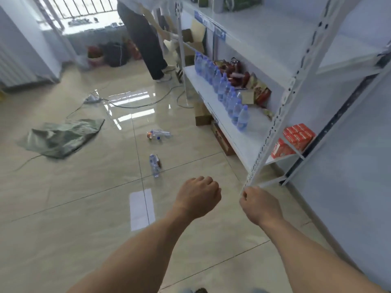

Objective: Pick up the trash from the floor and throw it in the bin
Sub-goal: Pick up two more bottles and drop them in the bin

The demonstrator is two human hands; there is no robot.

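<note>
An empty clear plastic bottle [154,165] lies on the tiled floor just ahead of me, with a small brown scrap beside it. Farther on lie crushed clear bottles [159,134] with an orange label. A grey-green sack [61,137] is spread flat on the floor to the left. My left hand [198,197] is held out over the floor with its fingers curled and nothing in it, short of the near bottle. My right hand [259,205] is also curled and holds nothing, close to the foot of the shelf post. No bin is clearly in view.
A white metal shelf unit [273,132] runs along the right, carrying a row of water bottles [224,89], snack packs and red boxes [296,136]. Cardboard boxes [221,136] sit under it. A person [146,39] stands at the back. A cable and power strip [92,98] cross the floor.
</note>
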